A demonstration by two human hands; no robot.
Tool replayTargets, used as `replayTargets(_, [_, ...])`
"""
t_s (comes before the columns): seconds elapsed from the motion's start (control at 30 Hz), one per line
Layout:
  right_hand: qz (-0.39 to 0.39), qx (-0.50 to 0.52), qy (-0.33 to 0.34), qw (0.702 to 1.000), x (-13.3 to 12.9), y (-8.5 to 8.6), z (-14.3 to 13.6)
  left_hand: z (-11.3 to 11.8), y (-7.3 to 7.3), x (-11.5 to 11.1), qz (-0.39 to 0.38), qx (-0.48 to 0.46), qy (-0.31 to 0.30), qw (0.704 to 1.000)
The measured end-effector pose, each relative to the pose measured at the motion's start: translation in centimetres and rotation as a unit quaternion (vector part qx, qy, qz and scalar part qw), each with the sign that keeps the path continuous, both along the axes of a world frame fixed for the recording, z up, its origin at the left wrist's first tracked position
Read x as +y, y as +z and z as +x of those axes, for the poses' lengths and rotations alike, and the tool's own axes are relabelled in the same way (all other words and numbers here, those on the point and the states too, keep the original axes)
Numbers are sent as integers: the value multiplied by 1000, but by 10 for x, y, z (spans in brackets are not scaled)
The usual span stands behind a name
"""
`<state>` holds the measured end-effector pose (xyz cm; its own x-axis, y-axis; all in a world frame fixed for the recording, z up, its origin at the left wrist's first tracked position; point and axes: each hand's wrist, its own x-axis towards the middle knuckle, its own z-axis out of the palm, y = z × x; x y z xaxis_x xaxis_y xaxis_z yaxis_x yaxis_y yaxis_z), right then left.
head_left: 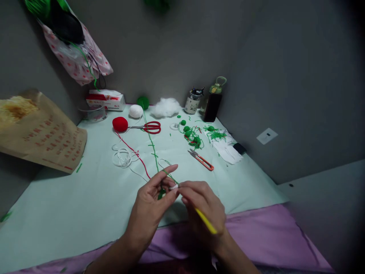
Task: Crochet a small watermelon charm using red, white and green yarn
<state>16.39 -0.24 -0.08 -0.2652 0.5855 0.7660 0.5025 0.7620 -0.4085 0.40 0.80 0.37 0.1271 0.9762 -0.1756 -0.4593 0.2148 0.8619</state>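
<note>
At the front middle of the table, my left hand [149,207] pinches a small white and green crocheted piece [173,187], its index finger raised with green yarn [154,152] running over it. My right hand [203,203] is closed on a yellow-handled tool [205,220], whose tip is hidden at the piece. Both hands meet at the fingertips. The green yarn leads back to a green ball [143,102]. A red strand from a red ball [120,124] and white yarn [123,157] run toward my left hand.
Red-handled scissors [152,127] and orange snips [203,160] lie beyond my hands. Further back are a white ball [136,111], white stuffing [166,107], green scraps [195,139], a jar [192,102] and a bottle [213,104]. A paper bag [54,135] stands left.
</note>
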Motion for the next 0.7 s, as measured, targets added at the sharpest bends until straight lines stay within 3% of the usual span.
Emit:
replayTargets(0.1, [4,-18,-38,999,0,-3,0,0,2,4,-85,-105,-44,990])
replayTargets(0.2, [-91,150,1,984,4,-2,2,-4,6,9,-132,-151,-72,977])
replayTargets(0.3, [-180,281,46,941,9,1,1,-6,9,9,-91,-112,-65,987])
replayTargets(0.4, [-196,265,63,942,12,2,-3,-4,8,4,-30,-38,-67,997])
replayTargets(0.5, [-133,187,24,973,10,1,-4,-1,5,2,-3,-5,-43,999])
replayTargets(0.6, [-36,68,-1,997,7,0,0,0,5,5,-47,-74,-53,995])
replayTargets(0.7, [-72,128,-9,989,7,2,5,-1,9,10,-125,-133,-79,980])
